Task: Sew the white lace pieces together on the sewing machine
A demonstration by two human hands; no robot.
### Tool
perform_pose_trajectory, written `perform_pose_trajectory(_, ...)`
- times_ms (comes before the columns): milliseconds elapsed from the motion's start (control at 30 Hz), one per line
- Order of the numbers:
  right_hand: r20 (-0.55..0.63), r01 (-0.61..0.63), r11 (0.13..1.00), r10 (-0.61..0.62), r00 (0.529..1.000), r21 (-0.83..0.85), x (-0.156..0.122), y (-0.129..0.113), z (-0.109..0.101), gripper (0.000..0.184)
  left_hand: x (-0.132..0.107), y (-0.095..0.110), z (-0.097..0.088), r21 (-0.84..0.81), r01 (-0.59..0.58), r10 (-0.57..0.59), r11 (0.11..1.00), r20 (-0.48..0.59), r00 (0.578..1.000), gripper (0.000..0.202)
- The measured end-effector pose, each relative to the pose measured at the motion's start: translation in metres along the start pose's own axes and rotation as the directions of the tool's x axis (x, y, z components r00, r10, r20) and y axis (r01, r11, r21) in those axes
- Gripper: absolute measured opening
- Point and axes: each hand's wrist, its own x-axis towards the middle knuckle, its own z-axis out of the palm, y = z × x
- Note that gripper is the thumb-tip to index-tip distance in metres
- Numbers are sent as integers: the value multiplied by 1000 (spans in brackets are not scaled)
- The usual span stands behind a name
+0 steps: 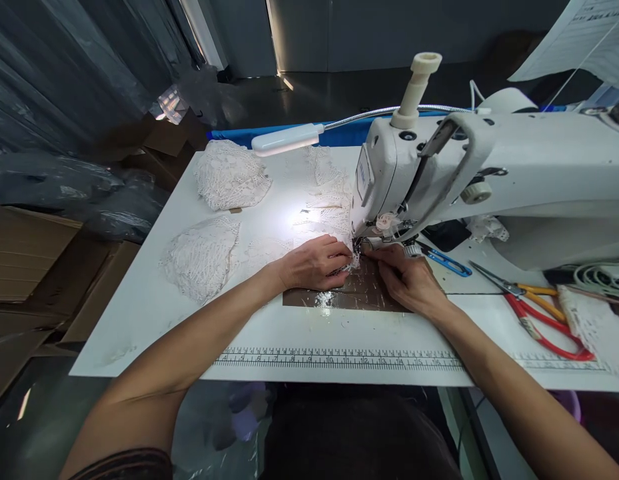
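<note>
The lace (347,265) is held under the machine (489,173) head. The left hand (316,262) is curled down on it, and the right hand (412,280) is pinched on its edge. With fingers this close, a fingertip could be stitched, or the lace bunched.

Orange-handled scissors (512,287) (printed ruler (339,360) nearby)

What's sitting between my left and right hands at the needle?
Head view: a small piece of white lace, touched by both the left hand and the right hand, lying on a glossy brown patch.
</note>
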Motion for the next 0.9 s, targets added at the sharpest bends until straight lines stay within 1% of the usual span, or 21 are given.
perform_pose_trajectory(133, 4, 12, 1000, -12, 1000, -2, -1, 2, 1, 40, -1, 0, 0, -7, 8, -8, 1000, -29, 1000, 16)
perform_pose_trajectory(367, 80, 93, 996, -92, 993, -13, -2, 7, 0, 37, 0, 1, -2, -20, 6, -6, 1000, -27, 1000, 18)
perform_pose_trajectory(500, 109, 104, 994, -100, 989, -32, -2, 9, 1, 37, 0, 2, -2, 6, 15, -14, 1000, -32, 999, 19)
perform_pose_trajectory(667, 112, 136, 989, -129, 985, -65, -2, 7, 2, 36, 1, 1, -1, 38, -13, 15, 999, -48, 999, 20)
perform_pose_trajectory(900, 140, 230, 957, -207, 968, -176, -3, 1, 3, 37, 2, 2, -3, 86, -2, 1, 996, 11, 1000, 22)
